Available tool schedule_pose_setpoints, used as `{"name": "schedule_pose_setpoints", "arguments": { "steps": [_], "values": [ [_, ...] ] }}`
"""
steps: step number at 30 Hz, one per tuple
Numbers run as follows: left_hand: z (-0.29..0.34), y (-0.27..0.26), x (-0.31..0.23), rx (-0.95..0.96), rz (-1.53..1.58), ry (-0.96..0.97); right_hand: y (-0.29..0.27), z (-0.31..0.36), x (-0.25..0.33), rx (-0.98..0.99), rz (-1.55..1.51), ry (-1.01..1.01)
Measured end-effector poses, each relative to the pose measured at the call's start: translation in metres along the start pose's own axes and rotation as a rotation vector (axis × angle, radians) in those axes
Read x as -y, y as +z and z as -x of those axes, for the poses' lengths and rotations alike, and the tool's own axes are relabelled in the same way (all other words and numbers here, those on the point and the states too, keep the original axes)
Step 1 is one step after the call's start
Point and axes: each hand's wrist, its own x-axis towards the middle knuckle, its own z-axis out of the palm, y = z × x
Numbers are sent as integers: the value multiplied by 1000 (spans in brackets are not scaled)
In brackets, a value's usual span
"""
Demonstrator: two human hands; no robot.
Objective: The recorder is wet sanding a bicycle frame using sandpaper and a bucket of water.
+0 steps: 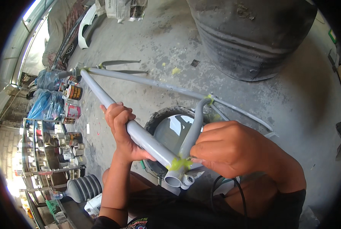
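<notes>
A grey bicycle frame (153,145) lies slanting across the view, with its open tube end near my body and its thin far end at the upper left. Yellow-green patches cover its joints, the nearest one (179,164) just above the open end. My left hand (120,124) wraps around the thick tube from its left side. Close to the near patch, my right hand (226,149) is closed, fingertips pinched against the joint. What sits in those fingers is mostly hidden. Below the frame stands a round dark tub (154,121) of water, partly covered by the tubes.
A large dark drum (254,42) stands at the upper right. Along the left are paint cans (74,92), blue plastic bags (46,105), a shelf rack (40,152) and a big clear bottle (84,188). A black cable (237,185) loops near my right knee.
</notes>
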Motion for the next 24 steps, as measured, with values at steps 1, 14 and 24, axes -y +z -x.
{"name": "schedule_pose_setpoints", "arguments": {
  "steps": [1,14,24],
  "values": [
    [1,0,-1,11,-4,-6,1,1,-1,0,3,1],
    [-8,1,-3,-21,-23,-2,2,-14,3,-29,34,-38],
    [-10,1,-2,-16,-17,-5,9,-21,-2,-129,-57,-148]
  ]
}}
